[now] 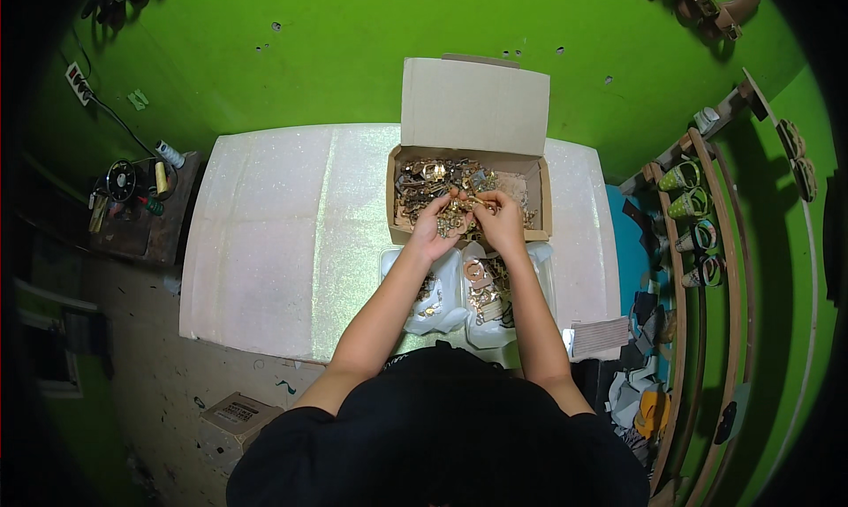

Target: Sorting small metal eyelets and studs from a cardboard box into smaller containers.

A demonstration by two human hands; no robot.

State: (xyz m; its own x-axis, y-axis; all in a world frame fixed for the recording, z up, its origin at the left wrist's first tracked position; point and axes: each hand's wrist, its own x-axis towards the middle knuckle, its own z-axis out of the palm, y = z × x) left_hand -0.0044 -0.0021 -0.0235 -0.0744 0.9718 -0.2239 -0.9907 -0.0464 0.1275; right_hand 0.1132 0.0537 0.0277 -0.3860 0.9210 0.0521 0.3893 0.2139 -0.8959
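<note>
Over the front part of an open cardboard box [468, 102], both my hands are close together. My left hand [433, 230] is cupped, palm up, around a cluster of small gold and silver metal pieces [452, 220] that look like buckles. Fingers pinched, my right hand [502, 222] holds a small gold metal piece [480, 202] beside that cluster; its exact shape is too small to tell. Inside the box lies a heap of buckles [433, 171] in gold, silver and dark metal. Two white plastic containers [450, 317] with more small fittings stand nearer me, partly under my forearms.
The box stands on a table with a glittery whitish cover [256, 242]. A striped grey piece [601, 337] lies at its right front edge. To the right, a wooden rack [693, 286] holds sandals. A small dark table [150, 215] carries thread spools; a carton [237, 419] sits on the floor.
</note>
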